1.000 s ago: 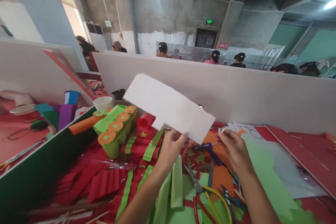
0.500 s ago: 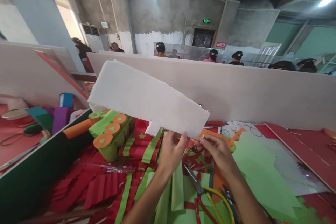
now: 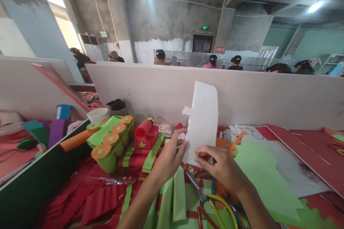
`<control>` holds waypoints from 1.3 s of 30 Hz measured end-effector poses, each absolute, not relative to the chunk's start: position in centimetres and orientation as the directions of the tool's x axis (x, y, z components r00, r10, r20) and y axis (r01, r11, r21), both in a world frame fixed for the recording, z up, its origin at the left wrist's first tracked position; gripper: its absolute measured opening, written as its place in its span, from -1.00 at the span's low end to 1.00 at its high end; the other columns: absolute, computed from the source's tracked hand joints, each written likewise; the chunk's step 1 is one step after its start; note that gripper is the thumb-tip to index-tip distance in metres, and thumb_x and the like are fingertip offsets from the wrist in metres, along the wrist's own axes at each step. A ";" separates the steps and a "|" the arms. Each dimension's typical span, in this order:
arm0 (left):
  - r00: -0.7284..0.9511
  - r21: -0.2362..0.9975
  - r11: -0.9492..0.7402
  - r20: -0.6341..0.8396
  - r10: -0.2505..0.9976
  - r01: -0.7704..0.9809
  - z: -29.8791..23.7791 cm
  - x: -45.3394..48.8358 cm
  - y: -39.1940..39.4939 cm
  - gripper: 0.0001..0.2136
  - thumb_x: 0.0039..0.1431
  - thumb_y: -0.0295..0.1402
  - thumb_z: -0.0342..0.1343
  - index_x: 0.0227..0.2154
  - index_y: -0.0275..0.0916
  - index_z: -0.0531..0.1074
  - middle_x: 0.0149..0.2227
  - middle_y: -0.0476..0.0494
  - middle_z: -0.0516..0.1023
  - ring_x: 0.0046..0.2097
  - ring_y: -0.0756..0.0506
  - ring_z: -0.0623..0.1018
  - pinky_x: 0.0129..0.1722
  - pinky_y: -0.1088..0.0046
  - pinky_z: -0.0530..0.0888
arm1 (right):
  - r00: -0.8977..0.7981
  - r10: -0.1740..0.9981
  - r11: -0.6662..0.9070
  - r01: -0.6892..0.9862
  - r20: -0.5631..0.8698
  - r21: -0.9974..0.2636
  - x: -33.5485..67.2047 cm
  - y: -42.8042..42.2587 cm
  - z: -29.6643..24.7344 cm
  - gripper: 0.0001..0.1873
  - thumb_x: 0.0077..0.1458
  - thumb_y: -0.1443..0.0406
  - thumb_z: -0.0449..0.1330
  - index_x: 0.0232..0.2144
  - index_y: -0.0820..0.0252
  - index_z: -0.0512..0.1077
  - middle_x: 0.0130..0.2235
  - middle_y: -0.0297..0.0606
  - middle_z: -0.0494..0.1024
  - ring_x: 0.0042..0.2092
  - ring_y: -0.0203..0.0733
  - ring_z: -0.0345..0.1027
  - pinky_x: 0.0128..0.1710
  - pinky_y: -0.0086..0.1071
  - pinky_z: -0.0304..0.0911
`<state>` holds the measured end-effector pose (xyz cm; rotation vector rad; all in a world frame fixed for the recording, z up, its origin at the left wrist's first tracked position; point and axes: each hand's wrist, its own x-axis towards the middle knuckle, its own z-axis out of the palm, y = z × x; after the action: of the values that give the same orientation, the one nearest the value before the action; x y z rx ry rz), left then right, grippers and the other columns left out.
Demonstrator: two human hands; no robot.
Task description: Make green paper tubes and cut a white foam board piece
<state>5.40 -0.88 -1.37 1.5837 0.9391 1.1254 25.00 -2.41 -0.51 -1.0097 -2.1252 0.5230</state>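
Observation:
A white piece of foam board (image 3: 204,118) with a small tab on its left edge stands nearly upright above the cluttered table. My left hand (image 3: 172,154) grips its lower left edge between thumb and fingers. At the board's lower right, my right hand (image 3: 215,159) is closed in a pinch against the surface; a tiny pale bit seems to show at the fingertips, too small to name. Below the hands lie scissors (image 3: 200,189) with yellow and red handles, on green and red paper pieces.
Green rolls with orange star-marked tops (image 3: 110,139), a red paper box (image 3: 145,137) and a white bowl (image 3: 98,115) stand to the left. Light green sheets (image 3: 264,171) lie at right. A white partition (image 3: 268,96) runs across the back, with people beyond it.
The white foam board has swung from lying slantwise to the left into a nearly upright position. My right hand has moved onto its lower face, and the view has shifted slightly.

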 end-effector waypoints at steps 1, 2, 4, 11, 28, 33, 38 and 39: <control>0.317 0.968 -0.245 0.216 0.923 0.052 -1.4 5.5 -0.9 -0.56 0.31 -0.15 -0.05 0.19 -0.12 0.11 -0.24 -0.11 0.52 -0.45 -0.03 0.51 -0.56 0.53 0.45 | -0.457 0.792 0.606 0.512 0.404 -0.609 24.9 -2.5 -0.5 -0.94 0.20 0.30 0.21 -0.26 0.06 0.49 -0.31 -0.38 0.59 -0.29 -0.25 0.46 -0.25 -0.42 0.33; 0.347 0.971 -0.236 0.209 0.914 0.038 -1.5 5.7 -0.9 -0.55 0.32 -0.15 -0.05 0.21 -0.11 0.10 -0.24 -0.11 0.51 -0.43 -0.04 0.52 -0.55 0.53 0.46 | -0.476 0.791 0.606 0.526 0.384 -0.597 24.8 -2.5 -0.4 -0.96 0.21 0.31 0.21 -0.30 0.08 0.48 -0.33 -0.39 0.57 -0.29 -0.25 0.44 -0.26 -0.42 0.31; 0.397 0.975 -0.224 0.206 0.895 -0.003 -1.8 5.9 -1.0 -0.55 0.32 -0.16 -0.05 0.21 -0.12 0.11 -0.23 -0.12 0.48 -0.36 -0.06 0.54 -0.46 0.49 0.52 | -0.498 0.791 0.606 0.558 0.355 -0.566 24.8 -2.4 -0.4 -0.91 0.22 0.32 0.19 -0.36 0.10 0.45 -0.34 -0.39 0.52 -0.30 -0.26 0.41 -0.28 -0.42 0.27; 0.395 0.977 -0.163 0.206 0.895 -0.141 -3.4 7.1 -0.9 -0.53 0.27 -0.23 0.07 0.20 -0.13 0.17 -0.21 -0.11 0.44 -0.28 -0.04 0.49 -0.28 0.44 0.50 | -0.463 0.821 0.570 0.646 0.334 -0.508 25.3 -1.9 -0.8 -0.79 0.19 0.36 0.20 -0.48 0.14 0.31 -0.39 -0.40 0.39 -0.36 -0.27 0.30 -0.37 -0.42 0.20; 0.446 0.932 -0.160 0.301 0.843 -0.326 -3.6 9.0 -1.0 -0.52 0.20 -0.34 0.15 0.19 -0.26 0.32 -0.03 -0.25 0.56 0.04 -0.24 0.50 0.03 0.29 0.42 | -0.512 0.781 0.625 0.646 0.358 -0.438 26.6 -0.9 -1.5 -0.77 0.06 0.54 0.20 -0.43 0.12 0.38 -0.37 -0.38 0.46 -0.26 -0.20 0.36 -0.30 -0.37 0.27; 0.451 0.932 -0.140 0.289 0.844 -0.336 -4.3 8.7 -0.5 -0.46 0.18 -0.36 0.18 0.23 -0.25 0.27 -0.01 -0.26 0.56 0.04 -0.24 0.51 0.05 0.27 0.42 | -0.531 0.752 0.659 0.617 0.390 -0.431 26.5 -0.8 -1.7 -0.83 0.15 0.48 0.19 -0.37 0.11 0.42 -0.33 -0.34 0.48 -0.23 -0.19 0.37 -0.26 -0.34 0.30; 0.436 0.916 -0.091 0.271 0.858 -0.391 -4.6 8.3 -0.2 -0.43 0.12 -0.33 0.25 0.21 -0.24 0.31 0.01 -0.27 0.56 0.05 -0.27 0.50 0.07 0.20 0.42 | -0.540 0.704 0.707 0.588 0.460 -0.393 26.4 -0.9 -1.7 -0.86 0.21 0.44 0.16 -0.36 0.13 0.41 -0.33 -0.30 0.47 -0.22 -0.17 0.34 -0.25 -0.31 0.30; 0.442 0.912 -0.072 0.263 0.857 -0.404 -4.5 8.2 -0.2 -0.42 0.10 -0.34 0.27 0.20 -0.24 0.32 0.01 -0.28 0.56 0.06 -0.28 0.49 0.08 0.19 0.41 | -0.535 0.700 0.710 0.591 0.473 -0.383 26.3 -0.9 -1.6 -0.87 0.21 0.44 0.16 -0.36 0.13 0.41 -0.33 -0.29 0.46 -0.22 -0.16 0.34 -0.25 -0.30 0.29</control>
<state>8.25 -0.18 -4.55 1.2447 0.4707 1.1044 26.34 -0.93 -1.63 -0.9789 -2.3032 0.2342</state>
